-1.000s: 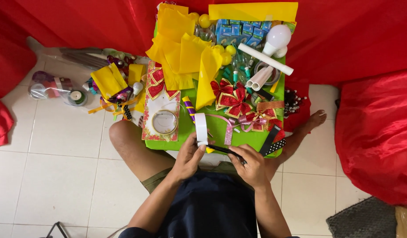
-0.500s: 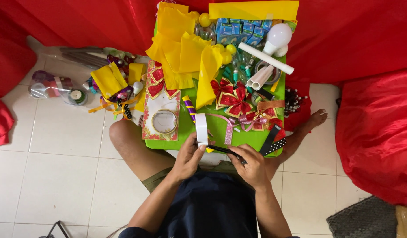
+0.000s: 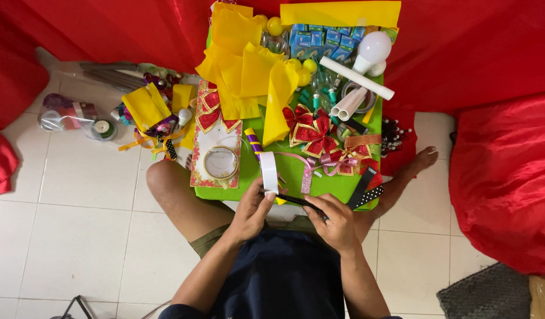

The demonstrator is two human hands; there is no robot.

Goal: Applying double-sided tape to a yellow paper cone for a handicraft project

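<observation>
1. Two hands met at the near edge of the green board.
2. I saw my left hand pinching a white strip, its long axis running straight away from me over the board.
3. My right hand gripped dark scissors, tips pointing left toward the strip's near end.
4. Red bows lay beyond.
</observation>
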